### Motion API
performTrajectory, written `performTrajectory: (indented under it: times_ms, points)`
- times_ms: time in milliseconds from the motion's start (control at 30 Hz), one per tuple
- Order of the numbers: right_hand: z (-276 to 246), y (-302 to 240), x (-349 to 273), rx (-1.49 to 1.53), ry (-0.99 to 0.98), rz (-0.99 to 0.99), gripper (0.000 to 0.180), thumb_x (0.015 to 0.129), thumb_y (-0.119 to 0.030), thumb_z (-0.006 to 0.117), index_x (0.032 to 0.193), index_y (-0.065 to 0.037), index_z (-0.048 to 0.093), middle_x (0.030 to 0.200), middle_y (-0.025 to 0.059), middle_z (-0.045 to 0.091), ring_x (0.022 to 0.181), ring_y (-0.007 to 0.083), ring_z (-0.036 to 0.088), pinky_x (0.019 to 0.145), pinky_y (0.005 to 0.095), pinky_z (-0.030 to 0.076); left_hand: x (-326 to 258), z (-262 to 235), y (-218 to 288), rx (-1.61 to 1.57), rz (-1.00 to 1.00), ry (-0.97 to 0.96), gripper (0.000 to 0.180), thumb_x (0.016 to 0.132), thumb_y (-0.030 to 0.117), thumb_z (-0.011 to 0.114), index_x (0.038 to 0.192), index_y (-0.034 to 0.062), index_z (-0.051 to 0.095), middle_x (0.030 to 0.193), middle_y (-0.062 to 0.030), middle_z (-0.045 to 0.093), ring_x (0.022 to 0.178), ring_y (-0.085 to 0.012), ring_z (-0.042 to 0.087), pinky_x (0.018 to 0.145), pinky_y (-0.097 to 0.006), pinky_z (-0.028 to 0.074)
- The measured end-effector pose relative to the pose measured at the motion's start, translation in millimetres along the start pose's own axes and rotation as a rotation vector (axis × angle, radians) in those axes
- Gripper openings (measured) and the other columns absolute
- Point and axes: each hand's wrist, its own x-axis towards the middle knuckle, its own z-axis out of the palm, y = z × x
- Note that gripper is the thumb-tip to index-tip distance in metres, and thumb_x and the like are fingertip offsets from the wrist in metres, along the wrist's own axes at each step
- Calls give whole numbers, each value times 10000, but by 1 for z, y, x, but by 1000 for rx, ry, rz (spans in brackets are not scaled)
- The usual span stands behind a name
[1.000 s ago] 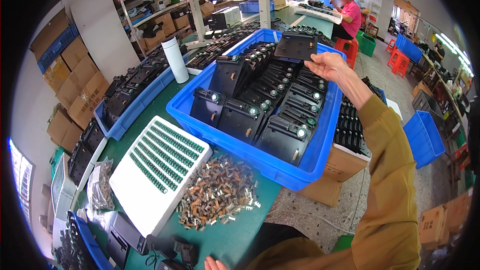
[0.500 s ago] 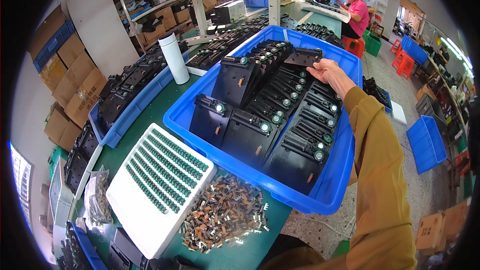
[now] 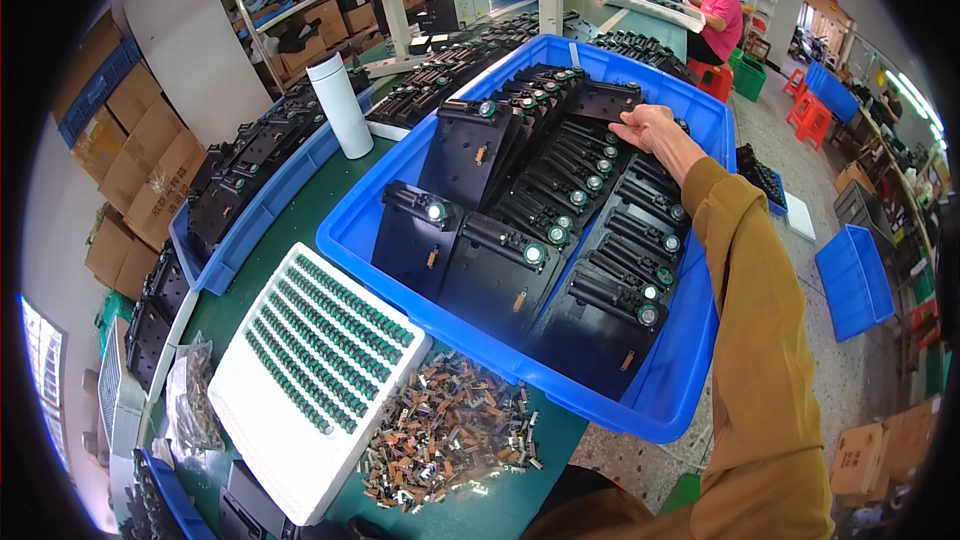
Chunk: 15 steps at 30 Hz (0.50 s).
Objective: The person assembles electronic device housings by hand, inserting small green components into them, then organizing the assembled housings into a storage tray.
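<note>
My right hand [image 3: 655, 132] reaches into the far right part of a large blue plastic bin [image 3: 335, 232]. Its fingers are bent together at the edge of a black plastic panel [image 3: 606, 100] there, and what lies under the fingertips is partly hidden. Rows of overlapping black panels [image 3: 490, 275], each with a rod-like part and a round silvery piece ringed in green, fill the bin. Some tilt up at the left side. My left hand is out of view.
Before the bin stand a white foam tray [image 3: 240, 410] with rows of small green-black parts and a heap of small brown-and-metal switch-like pieces [image 3: 445, 435]. A white bottle [image 3: 340, 108] stands left. Another blue bin [image 3: 230, 265] holds more panels. A person in pink [image 3: 720, 15] sits farther back.
The view has shifted slightly, and the bin's near edge appears a little lower. My right hand stays at nearly the same place in the bin, with its fingers still bent.
</note>
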Motion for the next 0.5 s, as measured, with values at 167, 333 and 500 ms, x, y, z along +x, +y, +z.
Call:
performTrajectory:
  times_ms: [167,333,500]
  points:
    - [-3,-8,0,-327,12,-125,140,781,68,668,896,89,591,912,220,656,705,348,713,554,414,637,-1,-1,1,-7,14,-16,903,811,550,677,1464,18,352,1482,-260,382,1352,-473,356,1098,-658,185]
    - [-4,-9,-20,-486,49,-211,118,769,9,692,829,82,623,777,211,691,657,315,720,532,372,618,-7,0,4,-7,10,-20,887,816,550,669,1459,21,363,1492,-259,368,1355,-473,351,1096,-661,184]
    - [6,22,-30,-638,-233,-459,143,750,-58,694,755,73,636,687,174,688,594,254,707,505,355,575,0,-9,10,21,-72,-65,852,830,560,640,1452,35,386,1498,-260,357,1359,-468,344,1086,-668,188]
